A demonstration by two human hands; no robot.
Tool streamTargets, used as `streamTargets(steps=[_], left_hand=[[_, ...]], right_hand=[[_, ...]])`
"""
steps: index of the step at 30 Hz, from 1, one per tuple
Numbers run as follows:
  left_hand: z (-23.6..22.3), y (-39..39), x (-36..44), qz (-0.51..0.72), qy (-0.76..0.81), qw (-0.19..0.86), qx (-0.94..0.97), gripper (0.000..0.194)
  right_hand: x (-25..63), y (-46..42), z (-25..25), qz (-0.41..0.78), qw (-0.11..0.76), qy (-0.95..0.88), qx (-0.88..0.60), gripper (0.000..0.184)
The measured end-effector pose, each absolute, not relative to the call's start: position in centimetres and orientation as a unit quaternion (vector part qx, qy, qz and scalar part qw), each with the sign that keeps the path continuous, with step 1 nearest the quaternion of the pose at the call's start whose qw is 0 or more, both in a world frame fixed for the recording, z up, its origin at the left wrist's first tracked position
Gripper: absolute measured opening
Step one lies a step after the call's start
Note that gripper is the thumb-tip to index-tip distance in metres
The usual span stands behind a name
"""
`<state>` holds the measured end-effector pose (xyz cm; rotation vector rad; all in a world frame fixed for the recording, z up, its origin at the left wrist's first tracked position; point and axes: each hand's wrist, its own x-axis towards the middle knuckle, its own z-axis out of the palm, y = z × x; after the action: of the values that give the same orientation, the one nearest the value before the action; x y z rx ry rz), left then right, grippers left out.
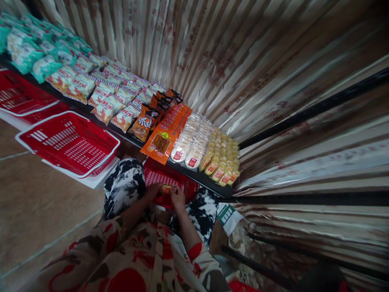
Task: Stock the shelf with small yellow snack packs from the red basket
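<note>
My left hand (154,191) and my right hand (177,196) meet low in the picture, over a red basket (161,177) between my knees. Both pinch a small orange-yellow packet (165,188) held between them, fingers curled on its ends. Just above the hands runs a black shelf (209,181) with rows of snack packs: small yellow packets (223,158), round white cakes in clear wrap (191,140), and a long orange pack (165,134).
Further left the shelf carries red-and-white (105,99) and teal snack bags (33,52). Two empty red baskets (68,142) (18,95) lie on the floor at left. A corrugated metal wall (243,61) stands behind; black shelf rails (304,198) cross at right.
</note>
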<state>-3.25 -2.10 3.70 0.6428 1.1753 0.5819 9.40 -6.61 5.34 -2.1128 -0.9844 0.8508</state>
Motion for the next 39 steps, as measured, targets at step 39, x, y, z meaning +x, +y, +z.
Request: streamTargets(steps=[39], left_hand=[[8.6,-1.9,-1.2,0.223,0.47,0.653,0.55,0.034]], right_hand=[[10.8,-10.1,9.5,0.189,0.302,-0.532,-0.768,0.019]])
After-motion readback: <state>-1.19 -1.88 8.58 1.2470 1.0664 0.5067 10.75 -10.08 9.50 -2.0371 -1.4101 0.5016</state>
